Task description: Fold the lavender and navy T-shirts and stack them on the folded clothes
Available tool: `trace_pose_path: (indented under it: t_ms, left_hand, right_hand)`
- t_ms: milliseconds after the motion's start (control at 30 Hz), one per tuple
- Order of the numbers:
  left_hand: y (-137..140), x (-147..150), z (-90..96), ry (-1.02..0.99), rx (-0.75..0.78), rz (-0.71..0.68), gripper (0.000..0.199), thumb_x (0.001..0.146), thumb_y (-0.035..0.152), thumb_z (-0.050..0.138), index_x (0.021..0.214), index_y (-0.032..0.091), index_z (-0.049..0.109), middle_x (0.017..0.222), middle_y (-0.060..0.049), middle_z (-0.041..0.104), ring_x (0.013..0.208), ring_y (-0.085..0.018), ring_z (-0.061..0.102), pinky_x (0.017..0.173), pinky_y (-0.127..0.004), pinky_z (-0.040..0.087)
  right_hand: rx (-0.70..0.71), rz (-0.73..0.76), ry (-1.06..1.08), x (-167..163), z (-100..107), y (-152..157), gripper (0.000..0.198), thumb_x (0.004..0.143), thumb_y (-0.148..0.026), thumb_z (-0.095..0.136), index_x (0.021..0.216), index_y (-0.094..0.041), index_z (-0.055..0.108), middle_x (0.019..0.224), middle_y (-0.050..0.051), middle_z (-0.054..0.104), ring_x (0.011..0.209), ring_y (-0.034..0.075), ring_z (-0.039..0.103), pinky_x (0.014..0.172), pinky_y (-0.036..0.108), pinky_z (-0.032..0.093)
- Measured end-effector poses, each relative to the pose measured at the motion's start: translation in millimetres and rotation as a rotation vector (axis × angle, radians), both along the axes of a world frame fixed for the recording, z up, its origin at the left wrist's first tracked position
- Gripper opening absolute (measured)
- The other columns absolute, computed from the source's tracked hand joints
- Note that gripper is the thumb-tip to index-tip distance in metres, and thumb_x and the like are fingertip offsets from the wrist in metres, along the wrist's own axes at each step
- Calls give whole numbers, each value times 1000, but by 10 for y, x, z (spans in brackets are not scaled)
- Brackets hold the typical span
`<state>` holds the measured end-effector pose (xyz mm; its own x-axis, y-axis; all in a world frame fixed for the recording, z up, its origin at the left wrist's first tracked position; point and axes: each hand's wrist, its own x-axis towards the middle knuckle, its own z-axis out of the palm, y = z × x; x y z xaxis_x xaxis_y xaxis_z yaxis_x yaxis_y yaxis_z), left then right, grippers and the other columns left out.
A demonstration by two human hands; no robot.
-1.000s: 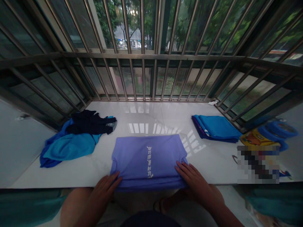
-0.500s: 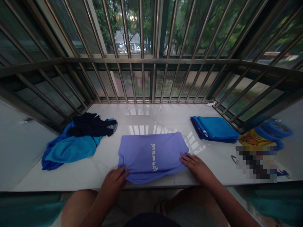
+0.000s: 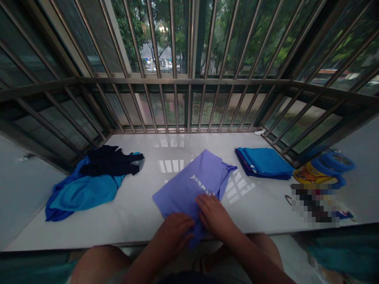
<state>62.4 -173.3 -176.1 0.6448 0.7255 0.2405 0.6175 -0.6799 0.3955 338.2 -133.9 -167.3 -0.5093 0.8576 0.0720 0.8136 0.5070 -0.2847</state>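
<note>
Purple garment [image 3: 181, 194], long axis newly diagonal

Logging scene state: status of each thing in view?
Purple garment: askew, near end bunched
Left hand: at garment's near edge, grip unclear
Right hand: on garment, grip unclear
Right-side cloth stack: folded flat
Left-side cloth pile: loose, crumpled
Yellow-blue container: blurred, open or shut unclear

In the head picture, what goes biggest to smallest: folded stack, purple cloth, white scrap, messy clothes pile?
Messy clothes pile and purple cloth: too alike to rank, the cloth being partly covered
Folded stack
White scrap
</note>
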Motion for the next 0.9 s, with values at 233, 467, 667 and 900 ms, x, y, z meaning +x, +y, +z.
trace_pose_path:
  t_ms: [233,467,667,900]
  left_hand:
    - [890,-730,-107,187,1,194,43,109,35,55,151,31,68,167,-10,57,153,-31,55,129,-61,41]
    - [862,-646,-209,229,78,355,47,108,42,61,154,34,66,164,-9,61,147,-35,58,124,-58,44]
    - [535,-707,-223,269,134,421,56,104,46,65,157,30,62,162,-12,62,142,-37,60,119,-56,46]
    - [-573,-895,-457,310,328,268,84,85,32,80,164,37,51,164,-6,61,140,-32,63,119,-49,48]
  right_hand:
    - [-151,31,-4,142,-272,-601,92,92,-49,82,172,-33,40,178,10,38,165,40,35,134,69,26]
    - [-112,-17,116,211,-65,199,46,110,-34,55,155,-28,62,168,11,56,158,28,48,134,59,29]
    - [-52,36,137,20,88,523,39,108,-35,62,143,-21,69,156,15,65,151,31,55,132,59,34]
    - [-51,158,-25,142,-294,-455,114,83,-49,89,176,-24,28,179,17,35,164,40,36,137,65,22]
